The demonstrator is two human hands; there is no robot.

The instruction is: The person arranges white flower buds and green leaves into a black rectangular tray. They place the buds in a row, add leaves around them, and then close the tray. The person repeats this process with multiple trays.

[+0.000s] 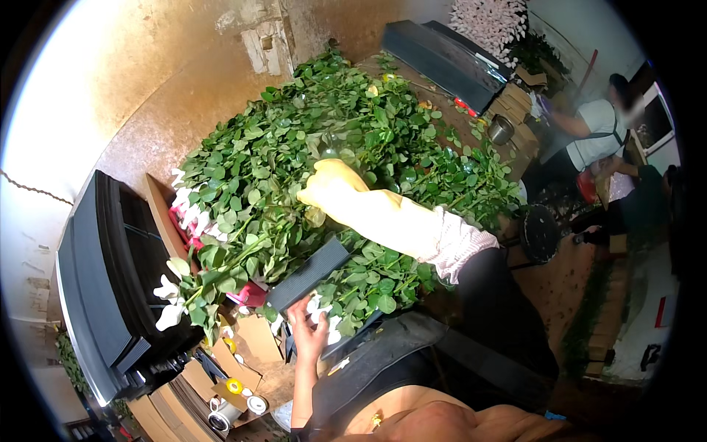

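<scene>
While the ridged dark grey strip (309, 275) is met at its lower end by the bare left hand (309, 336), its long axis is laid slantwise, running away from those fingers toward the upper right. Its far end is set among the leafy stems (258, 162), nearer the body than the yellow-gloved right hand (325, 186); of the 2 hands, the left is nearer the strip. The left fingers are bent, with the thumb held apart; whether the strip is pinched cannot be told. The gloved fingers are curled in over the leaves (280, 132), and what may be gripped there is hidden. The glove (398, 219) is smooth and creased, met by a gathered, pale pink cuff (464, 241). Oval leaves are heaped thickly, edged at the left by soft white wrappings (171, 303). Beyond these, thin-edged black panels (110, 272) are stacked; below, brown cardboard (259, 339) is creased into flaps.
</scene>
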